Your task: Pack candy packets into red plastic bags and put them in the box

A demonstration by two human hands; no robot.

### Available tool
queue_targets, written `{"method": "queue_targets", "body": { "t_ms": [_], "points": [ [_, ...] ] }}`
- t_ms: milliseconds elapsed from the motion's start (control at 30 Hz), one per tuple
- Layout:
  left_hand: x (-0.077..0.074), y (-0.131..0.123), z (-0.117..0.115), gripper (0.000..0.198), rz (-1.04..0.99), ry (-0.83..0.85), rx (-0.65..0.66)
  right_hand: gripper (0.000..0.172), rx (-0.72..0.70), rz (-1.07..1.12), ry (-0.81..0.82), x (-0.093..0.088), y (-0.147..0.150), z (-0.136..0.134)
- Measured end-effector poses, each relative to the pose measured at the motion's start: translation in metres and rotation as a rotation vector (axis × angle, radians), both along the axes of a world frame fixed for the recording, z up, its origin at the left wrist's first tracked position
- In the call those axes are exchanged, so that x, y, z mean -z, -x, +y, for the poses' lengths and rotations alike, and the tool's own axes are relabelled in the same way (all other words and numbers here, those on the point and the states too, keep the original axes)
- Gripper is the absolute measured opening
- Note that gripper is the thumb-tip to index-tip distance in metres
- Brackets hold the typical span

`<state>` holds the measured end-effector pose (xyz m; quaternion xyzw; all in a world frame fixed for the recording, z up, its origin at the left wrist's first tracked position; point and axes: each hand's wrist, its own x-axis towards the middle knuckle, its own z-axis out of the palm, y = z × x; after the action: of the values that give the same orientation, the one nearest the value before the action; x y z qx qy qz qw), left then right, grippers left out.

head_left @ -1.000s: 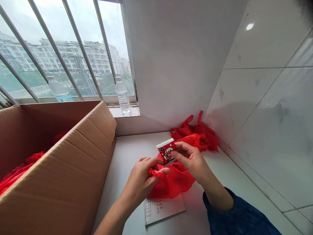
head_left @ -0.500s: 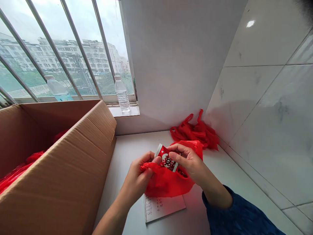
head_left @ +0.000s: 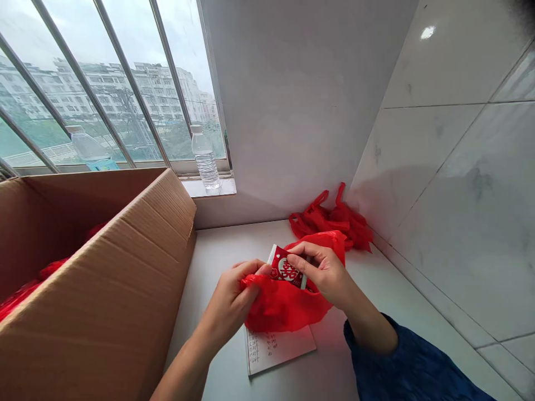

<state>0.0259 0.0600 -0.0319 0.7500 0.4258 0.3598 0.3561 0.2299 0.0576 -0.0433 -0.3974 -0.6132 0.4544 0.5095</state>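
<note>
A red plastic bag (head_left: 284,309) hangs open between my hands, above the white surface. My left hand (head_left: 236,295) pinches the bag's left edge, its fingertips close to a packet. The small red packet (head_left: 286,268), with white markings and pale ends, lies at the bag's mouth. Thumb and fingers of my right hand (head_left: 320,270) are closed on the packet's upper right part. Below the bag, partly covered by it, is a white notepad (head_left: 280,351) with handwriting.
On the left stands a large cardboard box (head_left: 104,289) with red material (head_left: 37,281) inside. More red bags (head_left: 334,220) lie at the back by the tiled wall. A clear bottle (head_left: 204,159) stands on the window sill, and another bottle (head_left: 92,149) is behind the box.
The packet has tilted slightly and sits a little lower in the bag's mouth. My left fingertips have drawn back from its left end. The view has shifted slightly.
</note>
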Motion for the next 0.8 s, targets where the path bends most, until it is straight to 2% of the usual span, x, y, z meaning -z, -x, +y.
{"method": "queue_targets", "body": {
  "t_ms": [100, 233, 400, 500, 567, 633, 800],
  "points": [
    [-0.005, 0.005, -0.003, 0.055, 0.083, -0.174, -0.028, 0.02, 0.079, -0.163, -0.139, -0.011, -0.013, -0.009],
    [-0.011, 0.012, -0.009, 0.065, 0.09, -0.276, -0.034, 0.021, 0.098, -0.495, -0.357, -0.021, -0.03, -0.025],
    [-0.016, 0.012, -0.017, 0.078, 0.092, -0.344, 0.029, 0.028, 0.083, -0.836, -0.264, -0.002, -0.024, -0.032],
    [-0.016, 0.011, -0.019, 0.082, 0.111, -0.362, 0.066, 0.032, 0.038, -0.867, -0.24, 0.009, -0.013, -0.027],
    [-0.016, 0.012, -0.019, 0.08, 0.124, -0.369, 0.084, 0.033, 0.021, -0.865, -0.264, 0.007, -0.011, -0.026],
    [-0.016, 0.013, -0.018, 0.078, 0.129, -0.368, 0.086, 0.036, 0.108, -0.877, -0.334, -0.001, -0.016, -0.028],
    [-0.017, 0.009, -0.021, 0.071, 0.114, -0.331, 0.022, 0.023, 0.635, -0.892, -0.646, -0.022, -0.043, -0.04]
  ]
}}
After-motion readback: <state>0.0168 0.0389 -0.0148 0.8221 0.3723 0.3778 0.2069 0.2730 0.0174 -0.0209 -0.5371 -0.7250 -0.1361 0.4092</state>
